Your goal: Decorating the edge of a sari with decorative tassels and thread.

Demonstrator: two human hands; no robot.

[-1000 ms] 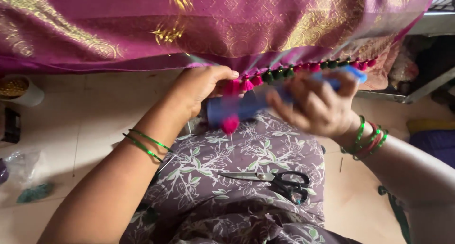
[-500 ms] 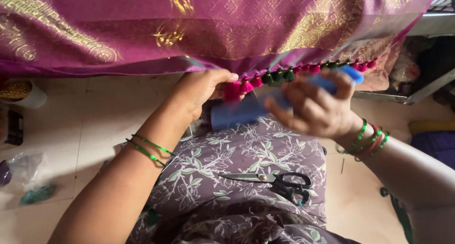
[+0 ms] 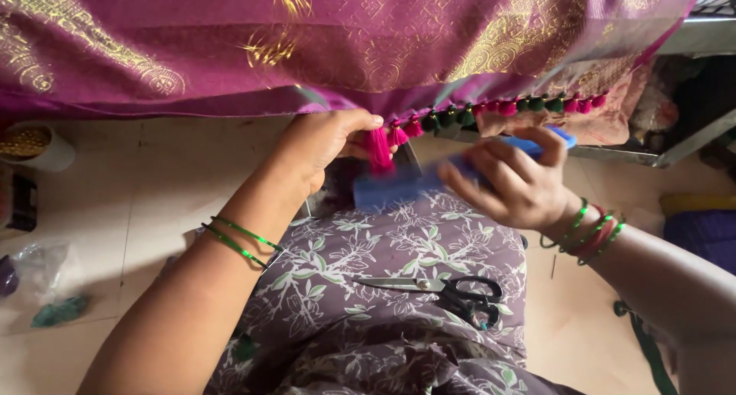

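A purple cloth with gold patterns (image 3: 368,42) hangs across the top, its lower edge lined with pink and green tassels (image 3: 529,103). My left hand (image 3: 326,146) pinches a pink tassel (image 3: 378,148) at that edge. My right hand (image 3: 514,184) holds a blue comb (image 3: 399,186), blurred, just below and right of the tassel. Green bangles circle my left wrist; green and red bangles circle my right.
Black-handled scissors (image 3: 452,291) lie on my lap, on floral grey fabric (image 3: 368,257). A white cup of gold beads (image 3: 34,143) stands at the left on the pale floor. A clear bag with dark thread (image 3: 46,288) lies lower left. A metal frame (image 3: 682,142) sits at right.
The pink tassel that hung low a second ago is now held up at the cloth edge by my left hand. My right hand and the comb have shifted slightly left and down.
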